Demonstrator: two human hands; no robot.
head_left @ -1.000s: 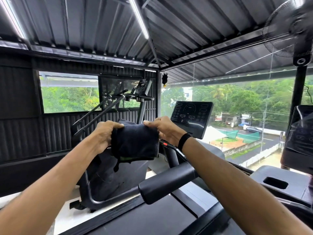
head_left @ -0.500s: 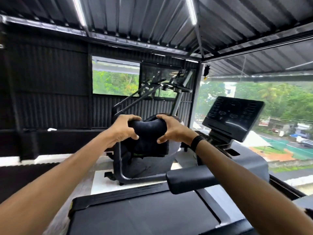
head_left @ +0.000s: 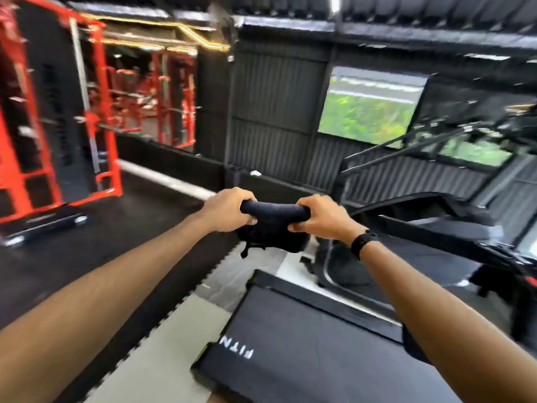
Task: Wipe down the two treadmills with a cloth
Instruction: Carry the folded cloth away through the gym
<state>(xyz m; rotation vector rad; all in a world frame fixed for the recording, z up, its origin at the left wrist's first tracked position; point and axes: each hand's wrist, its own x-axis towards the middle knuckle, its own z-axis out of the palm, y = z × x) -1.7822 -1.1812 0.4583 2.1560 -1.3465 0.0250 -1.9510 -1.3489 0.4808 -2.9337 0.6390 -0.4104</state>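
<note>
Head view: both arms extend forward at chest height, and both hands grasp one dark cloth (head_left: 271, 228) between them. The left hand (head_left: 229, 210) curls its fingers over the left end of the cloth's rolled upper edge; the right hand (head_left: 321, 218) curls over the right end, with the thumb tucked under the fabric. Between the two hands the upper edge forms a thick horizontal roll. The rest of the cloth hangs below it in a folded bundle, with a small loose tag or corner at the lower left. A black band (head_left: 363, 242) sits on the right wrist.

The cloth is held in the air, apart from every machine. Below and in front of it lies the treadmill (head_left: 305, 344): a black running belt with white lettering near its end, a raised black end cap and a small yellow-green mark at the corner. The cloth does not touch the belt. To the right, black frames and rails of further equipment (head_left: 436, 216) are blurred, and their parts cannot be told apart.

On the left stands an orange rack (head_left: 98, 112) on dark floor mats (head_left: 116, 228); pale floor panels (head_left: 162, 344) run beside the treadmill. The back wall is dark corrugated sheet with a window (head_left: 369, 109) showing green foliage
</note>
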